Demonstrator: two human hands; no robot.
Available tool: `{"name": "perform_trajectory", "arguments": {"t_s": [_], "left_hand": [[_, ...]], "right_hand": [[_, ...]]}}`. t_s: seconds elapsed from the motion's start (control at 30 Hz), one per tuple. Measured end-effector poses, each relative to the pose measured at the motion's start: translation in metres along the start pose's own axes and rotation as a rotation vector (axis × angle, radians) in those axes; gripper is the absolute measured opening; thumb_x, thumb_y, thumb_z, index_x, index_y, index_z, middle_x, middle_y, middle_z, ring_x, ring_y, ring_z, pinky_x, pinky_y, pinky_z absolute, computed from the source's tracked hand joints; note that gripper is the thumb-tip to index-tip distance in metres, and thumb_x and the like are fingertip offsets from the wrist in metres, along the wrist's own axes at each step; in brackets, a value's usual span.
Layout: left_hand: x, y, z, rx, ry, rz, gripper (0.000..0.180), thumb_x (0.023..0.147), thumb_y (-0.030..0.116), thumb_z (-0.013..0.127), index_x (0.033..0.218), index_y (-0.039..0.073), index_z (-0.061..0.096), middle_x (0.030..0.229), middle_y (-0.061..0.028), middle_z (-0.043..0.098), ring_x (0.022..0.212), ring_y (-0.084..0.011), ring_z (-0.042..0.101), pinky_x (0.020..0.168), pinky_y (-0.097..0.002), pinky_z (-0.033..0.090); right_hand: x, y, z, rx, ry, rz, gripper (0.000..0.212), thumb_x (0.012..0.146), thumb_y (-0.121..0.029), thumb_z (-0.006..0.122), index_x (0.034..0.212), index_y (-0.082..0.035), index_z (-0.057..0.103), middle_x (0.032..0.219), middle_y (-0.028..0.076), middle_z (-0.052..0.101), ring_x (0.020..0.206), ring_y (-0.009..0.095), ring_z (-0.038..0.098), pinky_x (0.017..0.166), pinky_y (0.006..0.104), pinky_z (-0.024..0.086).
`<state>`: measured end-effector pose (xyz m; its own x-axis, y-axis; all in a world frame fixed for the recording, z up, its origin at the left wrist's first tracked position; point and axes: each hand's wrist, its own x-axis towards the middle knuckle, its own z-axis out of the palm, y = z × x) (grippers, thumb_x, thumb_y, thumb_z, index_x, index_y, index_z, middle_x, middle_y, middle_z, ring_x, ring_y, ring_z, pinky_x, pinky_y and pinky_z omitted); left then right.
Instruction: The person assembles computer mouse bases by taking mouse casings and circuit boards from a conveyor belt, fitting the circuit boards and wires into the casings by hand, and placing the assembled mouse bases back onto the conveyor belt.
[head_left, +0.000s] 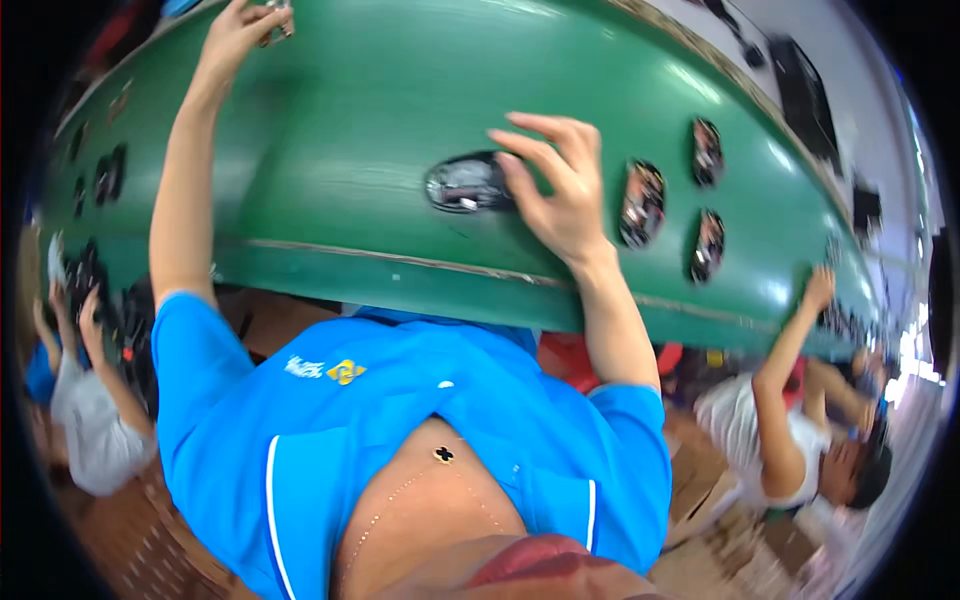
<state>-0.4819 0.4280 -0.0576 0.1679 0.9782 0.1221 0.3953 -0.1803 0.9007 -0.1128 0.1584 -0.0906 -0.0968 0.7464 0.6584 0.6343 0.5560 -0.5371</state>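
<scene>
At the far left of the green work surface, my left hand is stretched out with its fingers pinched on a small shiny part; its exact kind is too small and blurred to tell. In front of me lies a black oval computer mouse shell, its inside facing up. My right hand is held over the shell's right end, fingers spread and curved, with the thumb at the edge of the shell. Whether the thumb touches it I cannot tell. The hand hides that end.
To the right lie more open mouse shells with parts inside: one nearer, one far and one close to the front edge. Several dark pieces lie far left. Co-workers sit on both sides along the green table.
</scene>
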Motion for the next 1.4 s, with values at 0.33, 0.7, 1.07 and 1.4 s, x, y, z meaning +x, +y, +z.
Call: {"name": "perform_trajectory", "arguments": {"t_s": [0.33, 0.7, 1.07, 1.4], "left_hand": [[-0.198, 0.221, 0.386, -0.535, -0.605, -0.003, 0.021, 0.097, 0.008, 0.069, 0.115, 0.004, 0.059, 0.096, -0.0069, 0.066, 0.084, -0.0154, 0.067, 0.081, -0.0285, 0.056], [-0.214, 0.185, 0.367, -0.517, -0.652, -0.109, 0.035, 0.095, 0.011, 0.072, 0.125, 0.002, 0.057, 0.113, -0.0101, 0.064, 0.099, -0.0168, 0.065, 0.092, -0.0297, 0.053], [-0.227, 0.108, 0.315, 0.091, -0.697, 0.408, 0.116, 0.067, 0.027, 0.094, 0.161, 0.013, 0.026, 0.141, -0.0127, 0.053, 0.130, -0.0305, 0.049, 0.116, -0.0487, 0.035], [-0.206, 0.050, 0.320, -0.003, -0.751, 0.402, 0.123, 0.066, 0.029, 0.094, 0.162, 0.014, 0.020, 0.146, -0.0133, 0.049, 0.129, -0.0318, 0.048, 0.117, -0.0489, 0.033]], "right_hand": [[-0.103, 0.037, -0.184, -0.001, 0.292, 0.203, 0.048, 0.081, -0.002, 0.080, 0.127, -0.008, 0.068, 0.127, 0.009, 0.064, 0.105, 0.020, 0.060, 0.085, 0.0305, 0.055], [-0.110, 0.037, -0.164, 0.319, 0.042, 0.373, 0.055, 0.083, 0.002, 0.077, 0.136, -0.006, 0.061, 0.129, 0.013, 0.061, 0.113, 0.022, 0.063, 0.095, 0.0314, 0.055], [-0.091, 0.050, -0.156, 0.141, -0.382, 0.441, 0.055, 0.083, -0.002, 0.074, 0.136, -0.007, 0.062, 0.132, 0.010, 0.063, 0.119, 0.024, 0.054, 0.107, 0.0365, 0.042], [-0.091, 0.079, -0.108, -0.012, -0.506, 0.405, 0.055, 0.081, -0.005, 0.075, 0.135, -0.013, 0.066, 0.131, 0.003, 0.066, 0.114, 0.023, 0.050, 0.107, 0.0377, 0.035]]}}
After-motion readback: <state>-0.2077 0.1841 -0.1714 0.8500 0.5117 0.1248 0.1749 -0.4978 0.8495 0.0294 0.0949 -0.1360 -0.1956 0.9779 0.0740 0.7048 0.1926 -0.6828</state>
